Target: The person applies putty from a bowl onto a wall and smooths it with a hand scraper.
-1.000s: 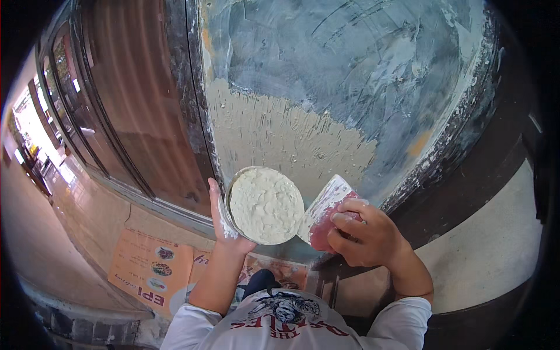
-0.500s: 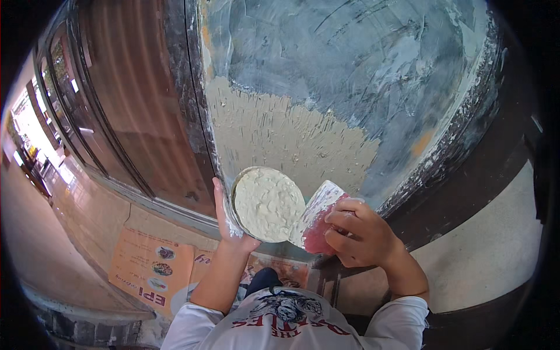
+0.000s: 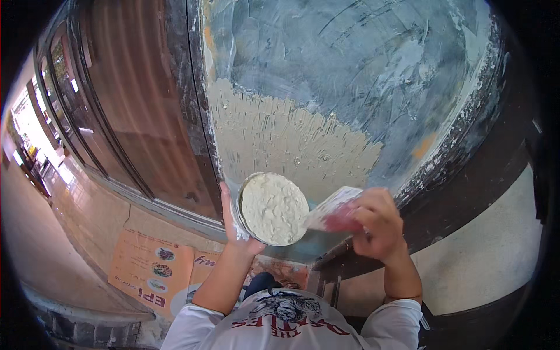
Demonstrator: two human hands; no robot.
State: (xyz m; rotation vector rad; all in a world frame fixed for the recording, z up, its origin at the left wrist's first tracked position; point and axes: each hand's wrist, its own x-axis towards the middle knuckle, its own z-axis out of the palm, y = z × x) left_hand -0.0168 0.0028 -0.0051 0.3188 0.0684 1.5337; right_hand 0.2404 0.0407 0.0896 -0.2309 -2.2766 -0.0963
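My left hand (image 3: pixel 238 226) is wrapped round the side of a round tub (image 3: pixel 240 211), its thumb side along the left wall. Thick off-white putty (image 3: pixel 275 205) fills the tub nearly to the rim, its surface lumpy. In my right hand (image 3: pixel 379 224) is a pink putty scraper (image 3: pixel 338 217), smeared white and blurred by motion. The scraper's left tip is at the tub's right rim; whether they touch I cannot tell. Beyond the tub stands a blue-grey wall panel (image 3: pixel 350 64), its lower part coated with beige putty (image 3: pixel 280 131) in a rough, streaky layer.
A dark frame (image 3: pixel 195 93) borders the panel at left, beside brown glazed doors (image 3: pixel 134 105). Along the right runs a dark, putty-splashed edge (image 3: pixel 455 169). An orange printed sheet (image 3: pixel 134 262) lies on the floor at lower left, and a pale surface (image 3: pixel 484 251) is at right.
The scraper has swung up and right, tilting flatter and drawing away from the putty. My left hand and the tub have shifted slightly right and down.
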